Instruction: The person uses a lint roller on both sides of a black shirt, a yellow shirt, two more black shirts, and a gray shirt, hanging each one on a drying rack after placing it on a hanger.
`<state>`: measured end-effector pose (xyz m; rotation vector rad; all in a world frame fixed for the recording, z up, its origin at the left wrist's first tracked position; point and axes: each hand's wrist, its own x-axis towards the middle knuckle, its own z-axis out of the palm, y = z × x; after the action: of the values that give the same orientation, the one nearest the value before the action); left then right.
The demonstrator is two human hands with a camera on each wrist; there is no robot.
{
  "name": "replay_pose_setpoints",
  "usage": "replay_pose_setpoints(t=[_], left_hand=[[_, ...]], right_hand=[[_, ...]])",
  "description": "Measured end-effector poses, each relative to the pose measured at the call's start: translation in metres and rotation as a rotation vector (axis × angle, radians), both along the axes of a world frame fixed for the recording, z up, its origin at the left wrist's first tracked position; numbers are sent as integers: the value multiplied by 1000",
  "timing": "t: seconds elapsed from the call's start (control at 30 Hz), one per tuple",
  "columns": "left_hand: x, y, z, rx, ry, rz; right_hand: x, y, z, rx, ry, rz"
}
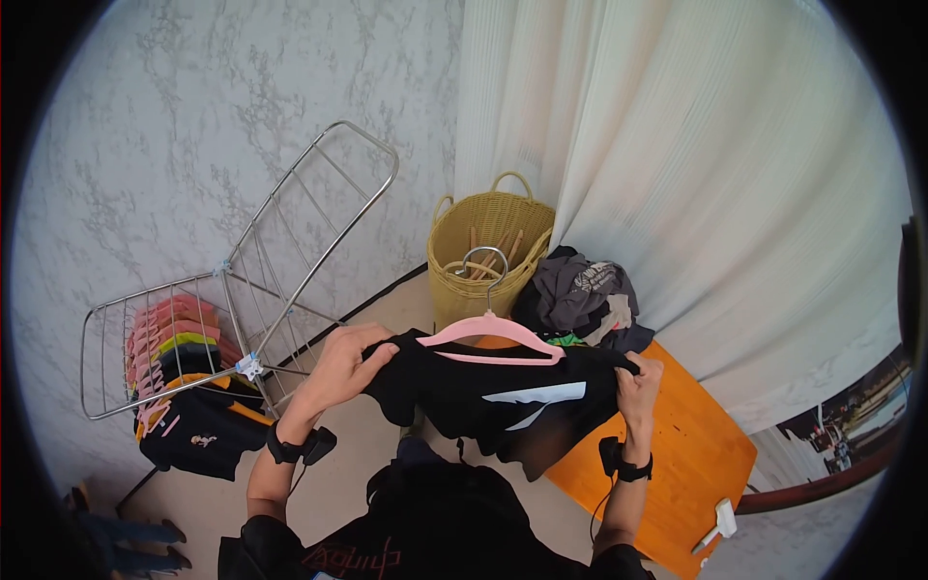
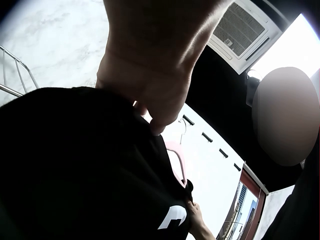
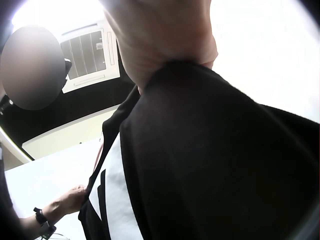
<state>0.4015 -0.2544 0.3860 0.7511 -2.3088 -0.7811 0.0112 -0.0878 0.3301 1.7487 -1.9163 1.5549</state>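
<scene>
A black T-shirt (image 1: 454,396) with a white print hangs stretched between my two hands in the head view. My left hand (image 1: 345,369) grips its left shoulder, thumb on top of the cloth. The right shoulder is pinched by my right hand (image 1: 639,387). A pink hanger (image 1: 498,329) sits at the neckline, its metal hook pointing up and away from me; part of its bar is hidden in the shirt. In the left wrist view, the left fingers (image 2: 157,125) hold the edge of the black cloth. Cloth covers the right fingertips in the right wrist view.
A metal drying rack (image 1: 256,261) at left carries several garments (image 1: 184,338) on pink hangers. Ahead stands a wicker basket (image 1: 449,290) with wooden hangers inside. Dark clothes (image 1: 580,290) lie piled on the orange table (image 1: 677,454), with a white-headed tool (image 1: 720,522) near its corner.
</scene>
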Motion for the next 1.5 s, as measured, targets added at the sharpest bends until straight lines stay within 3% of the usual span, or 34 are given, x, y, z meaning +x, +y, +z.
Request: replay_pose_setpoints(t=[0.27, 0.47, 0.57, 0.63, 0.67, 0.73, 0.83, 0.9, 0.97, 1.07, 1.17, 1.23, 1.33, 1.43, 1.5], left_hand=[[-4, 1, -4, 154, 126, -85], [5, -10, -17, 210, 187, -8], [-7, 5, 12, 9, 213, 68], [-11, 11, 27, -565, 123, 7], [-11, 11, 25, -562, 125, 7], [-10, 6, 16, -823, 75, -81], [-2, -1, 0, -957, -55, -52], [3, -9, -2, -902, -84, -5], [7, -15, -7, -846, -109, 40], [11, -16, -22, -625, 153, 282], [30, -19, -37, -515, -49, 332], [29, -17, -40, -452, -39, 354], [33, -20, -51, -539, 98, 325], [40, -22, -52, -418, 172, 425], [43, -32, -43, -102, 389, 397]], right_hand=[[0, 9, 1, -12, 21, -15], [5, 10, 0, 4, -6, 20], [11, 9, 3, -7, -7, 25], [7, 7, -3, 8, -40, 21], [7, 8, -5, 25, -71, 19], [6, 11, -3, 56, -69, 0], [10, 10, -1, 14, -68, -8], [11, 10, -4, -55, -63, 6], [7, 11, -9, -180, -19, -105], [-2, 20, -8, -107, -30, -120], [3, 19, -4, -150, -11, -131], [1, 19, -4, -143, 5, -128], [1, 17, -1, -147, -7, -104], [4, 21, -1, -154, -52, -99], [5, 23, 2, -154, -67, -118]])
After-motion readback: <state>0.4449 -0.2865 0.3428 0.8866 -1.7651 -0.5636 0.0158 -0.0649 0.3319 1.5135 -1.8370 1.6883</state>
